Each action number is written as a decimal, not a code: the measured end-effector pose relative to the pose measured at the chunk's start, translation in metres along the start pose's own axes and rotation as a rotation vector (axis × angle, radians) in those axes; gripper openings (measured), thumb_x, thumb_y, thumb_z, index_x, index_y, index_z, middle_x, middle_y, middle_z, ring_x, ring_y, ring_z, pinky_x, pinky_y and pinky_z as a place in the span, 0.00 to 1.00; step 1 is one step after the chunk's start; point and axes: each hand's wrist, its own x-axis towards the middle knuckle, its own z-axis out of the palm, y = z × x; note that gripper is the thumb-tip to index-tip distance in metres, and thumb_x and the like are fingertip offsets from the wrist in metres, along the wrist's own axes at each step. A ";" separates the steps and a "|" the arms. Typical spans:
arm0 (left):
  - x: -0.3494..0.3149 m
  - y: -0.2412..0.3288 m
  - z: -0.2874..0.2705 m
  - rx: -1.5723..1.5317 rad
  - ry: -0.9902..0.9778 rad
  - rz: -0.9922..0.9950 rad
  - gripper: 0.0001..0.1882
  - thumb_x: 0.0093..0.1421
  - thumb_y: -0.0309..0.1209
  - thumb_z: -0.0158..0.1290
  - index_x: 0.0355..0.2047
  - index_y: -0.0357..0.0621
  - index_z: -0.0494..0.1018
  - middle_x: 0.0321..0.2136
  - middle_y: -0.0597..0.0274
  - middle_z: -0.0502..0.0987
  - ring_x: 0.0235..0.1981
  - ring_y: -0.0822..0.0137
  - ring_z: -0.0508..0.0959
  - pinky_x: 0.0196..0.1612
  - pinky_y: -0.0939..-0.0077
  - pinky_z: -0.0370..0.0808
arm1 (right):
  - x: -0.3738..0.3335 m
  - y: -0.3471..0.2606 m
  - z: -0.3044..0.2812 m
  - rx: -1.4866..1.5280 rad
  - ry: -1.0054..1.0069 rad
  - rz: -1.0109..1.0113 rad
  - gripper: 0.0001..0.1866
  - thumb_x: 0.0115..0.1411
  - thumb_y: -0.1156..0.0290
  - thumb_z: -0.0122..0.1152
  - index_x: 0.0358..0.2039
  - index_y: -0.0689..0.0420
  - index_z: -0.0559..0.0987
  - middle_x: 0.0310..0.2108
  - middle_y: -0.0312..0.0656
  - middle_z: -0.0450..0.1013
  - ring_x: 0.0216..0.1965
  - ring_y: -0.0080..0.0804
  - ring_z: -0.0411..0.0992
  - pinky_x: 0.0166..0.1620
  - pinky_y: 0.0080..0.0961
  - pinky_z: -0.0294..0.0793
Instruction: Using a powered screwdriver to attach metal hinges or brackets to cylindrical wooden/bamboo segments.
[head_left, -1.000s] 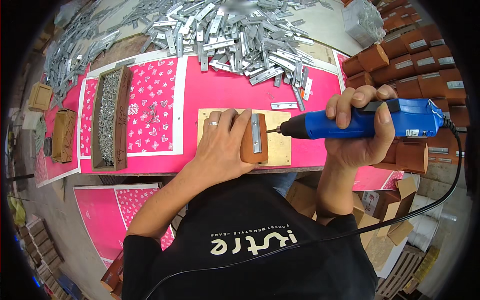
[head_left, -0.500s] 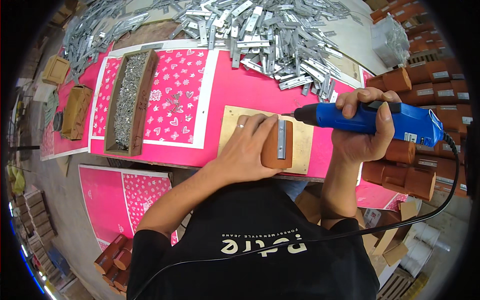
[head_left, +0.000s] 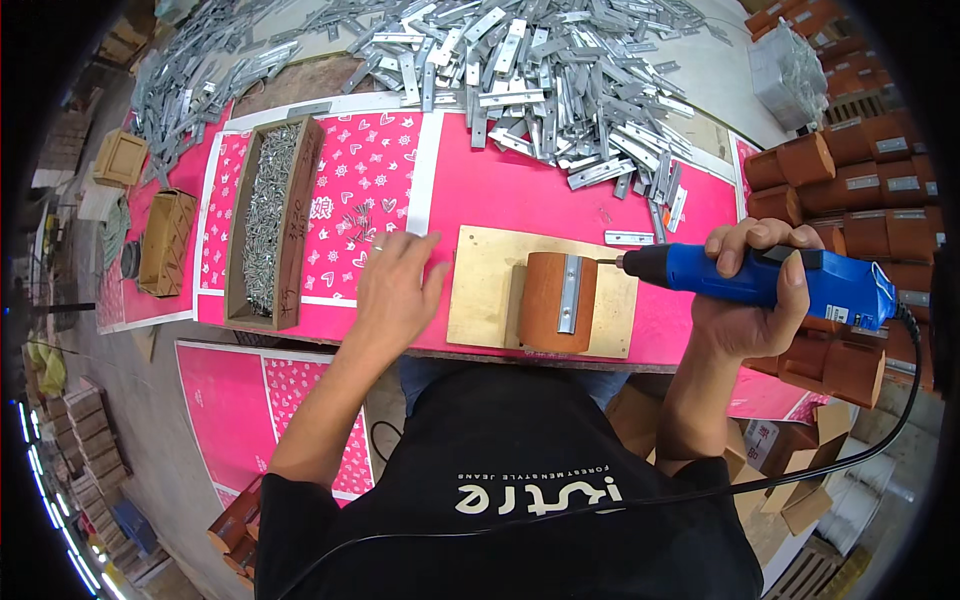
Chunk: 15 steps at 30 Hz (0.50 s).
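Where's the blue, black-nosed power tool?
The blue power tool is right of centre in the head view, gripped in the right hand, just right of the rounded brown block.

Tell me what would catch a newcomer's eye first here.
Probably the heap of silver metal strips at the far side, spilling onto the bright pink table covering. Then the blue corded electric screwdriver in the right grip, pointing left toward a rounded reddish-brown piece on the gold-coloured board.
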 end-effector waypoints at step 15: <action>-0.001 -0.010 0.023 -0.038 -0.020 0.050 0.09 0.52 0.21 0.55 0.35 0.38 0.76 0.28 0.53 0.71 0.33 0.53 0.71 0.35 0.62 0.69 | -0.010 0.000 -0.004 -0.003 0.017 0.009 0.17 0.58 0.68 0.52 0.46 0.59 0.65 0.30 0.50 0.73 0.21 0.33 0.70 0.32 0.35 0.73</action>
